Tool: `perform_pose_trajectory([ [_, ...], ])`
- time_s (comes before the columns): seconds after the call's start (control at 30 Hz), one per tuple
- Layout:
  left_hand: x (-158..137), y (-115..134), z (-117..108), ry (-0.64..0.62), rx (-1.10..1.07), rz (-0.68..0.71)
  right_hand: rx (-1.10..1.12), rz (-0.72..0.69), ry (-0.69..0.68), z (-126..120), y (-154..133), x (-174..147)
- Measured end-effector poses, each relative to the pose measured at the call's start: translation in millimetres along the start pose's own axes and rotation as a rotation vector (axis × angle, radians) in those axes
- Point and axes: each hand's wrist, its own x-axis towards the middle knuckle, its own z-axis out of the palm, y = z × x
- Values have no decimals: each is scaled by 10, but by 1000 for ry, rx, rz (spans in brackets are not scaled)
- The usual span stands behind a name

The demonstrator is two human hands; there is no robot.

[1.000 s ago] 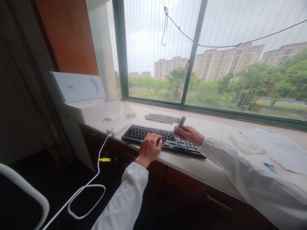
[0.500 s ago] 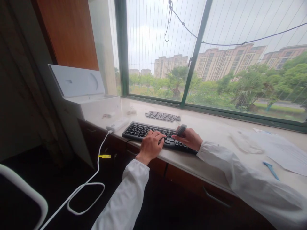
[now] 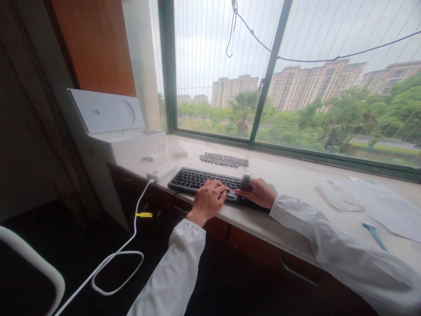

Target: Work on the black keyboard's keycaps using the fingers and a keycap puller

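Note:
A black keyboard (image 3: pixel 205 178) lies along the front edge of the windowsill counter. Over its middle rests my left hand (image 3: pixel 209 196), with fingers stretched across the keys and thumb apart from them. My right hand (image 3: pixel 259 192) is closed around a small dark tool (image 3: pixel 244 181) above the right part of the keyboard. The tool stands roughly upright; my fingers hide its lower end, and I cannot make out its kind. Behind the keyboard, loose dark keycaps (image 3: pixel 223 159) lie in rows.
At the left are an open white box (image 3: pixel 131 147) and a white power strip (image 3: pixel 162 170) with its cable (image 3: pixel 135 219) hanging down. To the right lie a clear plastic bag (image 3: pixel 338 195), paper sheets (image 3: pixel 391 208) and a blue tool (image 3: pixel 375 236). The window (image 3: pixel 217 137) borders the counter's back.
My right hand has turned, bringing the dark tool from a slant to nearly upright and slightly left. My left hand stays almost in place on the keyboard.

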Motion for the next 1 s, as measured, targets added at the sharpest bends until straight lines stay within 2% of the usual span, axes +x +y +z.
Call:
perform_pose_trajectory([
  [0.8,6,11,-1,-8,-3,-16,57,-30,73,11,87,-62],
  [1.0,7,11,-1,-17,-3,-24,29,-79,140,5,117,-81],
])
